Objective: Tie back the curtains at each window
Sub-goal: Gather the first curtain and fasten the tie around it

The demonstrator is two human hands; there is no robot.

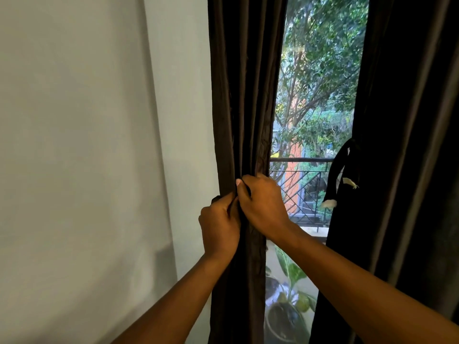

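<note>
Two hands meet on the left curtain, a dark brown panel hanging in folds at centre frame, bunched narrow where the hands close on it. Left hand at about 7 o'clock of the gathered spot: fingers curled round the cloth's left edge, knuckles facing the camera. Right hand just beside it at 2 o'clock, touching it; fingers wrapped over the bunched folds from the window side, two pale fingernails showing at its upper left. A thin dark strip seems to run between the two hands; cannot tell whether it is a tie or a fold of cloth.

Right curtain hangs at 3 o'clock, well apart from the left one. A dark tie-back strap with frayed white ends dangles along its inner edge.

Between the curtains, the window shows trees and an orange building. A dark balcony railing crosses behind the glass. Low at 5 o'clock, a potted plant with broad green leaves.

Plain pale wall fills the 9 o'clock side.
</note>
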